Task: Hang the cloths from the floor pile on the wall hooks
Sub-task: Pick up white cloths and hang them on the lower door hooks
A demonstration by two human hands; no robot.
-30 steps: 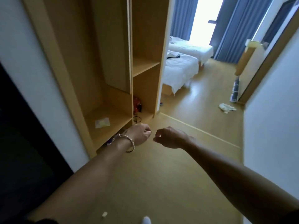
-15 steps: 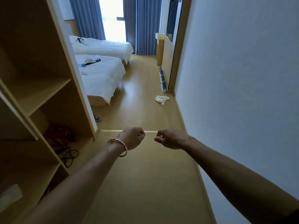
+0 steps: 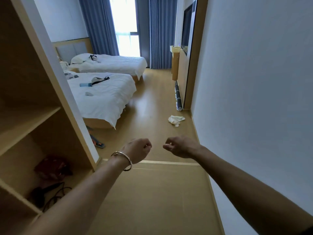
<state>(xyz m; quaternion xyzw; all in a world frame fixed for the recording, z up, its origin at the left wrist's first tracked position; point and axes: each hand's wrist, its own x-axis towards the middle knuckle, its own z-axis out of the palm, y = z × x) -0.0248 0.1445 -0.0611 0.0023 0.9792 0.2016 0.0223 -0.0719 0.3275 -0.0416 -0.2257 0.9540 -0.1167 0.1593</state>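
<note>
Cloth pile (image 3: 176,119) closer; prob. towels.

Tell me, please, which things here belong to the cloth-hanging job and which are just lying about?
Belongs to the job: white cloth pile on the floor; left hand and right hand, both empty. No hooks in view.

Just lying about: rolled mat along the wall; blue item on the near bed; red item and corded black appliance on the shelves.
</note>
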